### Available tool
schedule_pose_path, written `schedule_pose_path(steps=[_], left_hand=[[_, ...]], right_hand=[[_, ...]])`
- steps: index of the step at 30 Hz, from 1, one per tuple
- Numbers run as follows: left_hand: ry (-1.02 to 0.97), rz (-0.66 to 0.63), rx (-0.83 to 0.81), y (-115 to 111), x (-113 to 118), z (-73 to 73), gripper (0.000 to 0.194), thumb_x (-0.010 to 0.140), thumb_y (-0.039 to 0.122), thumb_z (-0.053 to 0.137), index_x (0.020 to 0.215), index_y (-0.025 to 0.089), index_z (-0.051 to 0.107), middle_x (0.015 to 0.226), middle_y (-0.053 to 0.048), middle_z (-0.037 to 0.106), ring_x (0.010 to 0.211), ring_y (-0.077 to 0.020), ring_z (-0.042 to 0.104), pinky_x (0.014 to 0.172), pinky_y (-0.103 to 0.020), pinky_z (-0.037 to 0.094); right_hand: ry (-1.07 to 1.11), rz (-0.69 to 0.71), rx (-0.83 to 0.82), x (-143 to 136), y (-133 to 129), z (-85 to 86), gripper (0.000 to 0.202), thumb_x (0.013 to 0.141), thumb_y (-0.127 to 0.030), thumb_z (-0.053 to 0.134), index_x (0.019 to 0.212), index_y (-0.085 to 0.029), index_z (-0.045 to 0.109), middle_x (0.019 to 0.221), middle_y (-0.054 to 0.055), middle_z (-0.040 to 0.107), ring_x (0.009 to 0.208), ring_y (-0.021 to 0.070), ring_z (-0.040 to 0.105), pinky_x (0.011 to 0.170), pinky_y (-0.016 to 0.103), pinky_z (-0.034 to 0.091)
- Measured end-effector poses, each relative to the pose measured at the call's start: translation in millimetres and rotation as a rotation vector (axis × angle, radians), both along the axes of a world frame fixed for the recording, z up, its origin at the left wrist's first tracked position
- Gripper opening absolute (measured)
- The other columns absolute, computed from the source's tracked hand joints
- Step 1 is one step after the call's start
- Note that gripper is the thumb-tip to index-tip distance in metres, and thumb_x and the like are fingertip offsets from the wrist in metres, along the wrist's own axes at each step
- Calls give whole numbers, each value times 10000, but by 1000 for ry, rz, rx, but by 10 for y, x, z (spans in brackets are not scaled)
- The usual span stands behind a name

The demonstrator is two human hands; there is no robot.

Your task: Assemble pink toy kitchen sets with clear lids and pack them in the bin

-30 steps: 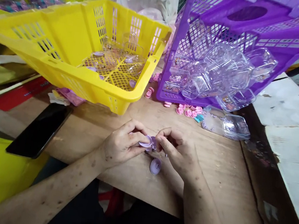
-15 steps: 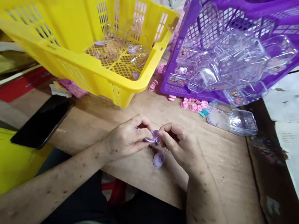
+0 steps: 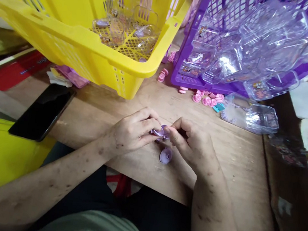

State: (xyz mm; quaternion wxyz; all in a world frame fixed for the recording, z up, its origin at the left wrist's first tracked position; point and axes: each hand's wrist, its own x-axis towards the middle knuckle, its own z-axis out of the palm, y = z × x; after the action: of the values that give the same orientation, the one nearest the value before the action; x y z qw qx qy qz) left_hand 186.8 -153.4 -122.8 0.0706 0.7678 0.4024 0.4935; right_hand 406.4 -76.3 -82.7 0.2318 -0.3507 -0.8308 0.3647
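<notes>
In the head view, the left hand (image 3: 135,130) and right hand (image 3: 192,145) are pinching a small purple part (image 3: 158,131) between them, over the surface (image 3: 228,172); uneven fingertip pressure is risking (my judgement) its slipping loose toward the purple cup (image 3: 165,156).

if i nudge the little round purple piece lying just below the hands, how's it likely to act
The round purple piece looks like thin moulded plastic, so it is probably light and fairly stiff. Its smooth surface may let it slide easily on the wooden table. Its circular rim suggests it could roll if tipped onto its edge.
</notes>
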Motion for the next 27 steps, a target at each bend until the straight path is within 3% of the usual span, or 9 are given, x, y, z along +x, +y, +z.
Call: schedule_pose_path(steps=[6, 14, 17, 19, 22, 27], left_hand=[[-8, 26, 37, -5, -23, 3, 114, 1070, 169, 754, 1137, 207, 669, 1103, -47, 732, 1007, -167, 755, 923, -298, 668], [-31, 37, -30, 9, -31, -42, 130, 1082, 198, 738, 1188, 235, 674, 1148, -40, 713, 1031, -170, 754, 946, -313, 659], [-15, 136, -79, 61, -37, -65, 402, 1009, 250, 827, 1353, 224, 622, 1287, -94, 687, 1201, -248, 714, 1074, -417, 624], [43, 218, -117, 78, -65, -77, 576, 954, 267, 850, 1445, 193, 558, 1388, -146, 651, 1321, -315, 647, 1169, -513, 563], [151, 266, -225, 65, -124, -91, 424, 991, 241, 738, 1385, 172, 593, 1356, -143, 683, 1290, -325, 626, 1174, -541, 527], [222, 199, -361, 68, -158, -109, 175, 1055, 247, 677, 1211, 191, 734, 1171, -78, 788, 1147, -306, 667, 1065, -488, 569]], right_hand=[[48, -78, -65, -51, -56, -42, 483, 1055, -606, 716, 766, -241, 589, 599, -25, 631, 512, 122, 549, 501, 247, 395], [22, -115, -40, -137, -114, -82, 402, 1076, -528, 679, 805, -239, 620, 651, -7, 690, 556, 138, 603, 543, 266, 437], [41, -148, 22, -36, 0, -69, 426, 1085, -574, 676, 821, -240, 659, 669, 6, 696, 562, 149, 589, 550, 286, 434], [55, -248, 107, 90, 131, -78, 437, 1065, -616, 702, 833, -247, 674, 681, 14, 691, 573, 163, 579, 561, 306, 430], [25, -391, 198, 263, 320, -143, 436, 1025, -633, 752, 826, -255, 663, 706, 23, 675, 627, 192, 593, 624, 343, 460], [-59, -384, 114, 366, 432, -213, 261, 977, -476, 797, 917, -239, 704, 799, 17, 684, 677, 189, 617, 697, 360, 515]])
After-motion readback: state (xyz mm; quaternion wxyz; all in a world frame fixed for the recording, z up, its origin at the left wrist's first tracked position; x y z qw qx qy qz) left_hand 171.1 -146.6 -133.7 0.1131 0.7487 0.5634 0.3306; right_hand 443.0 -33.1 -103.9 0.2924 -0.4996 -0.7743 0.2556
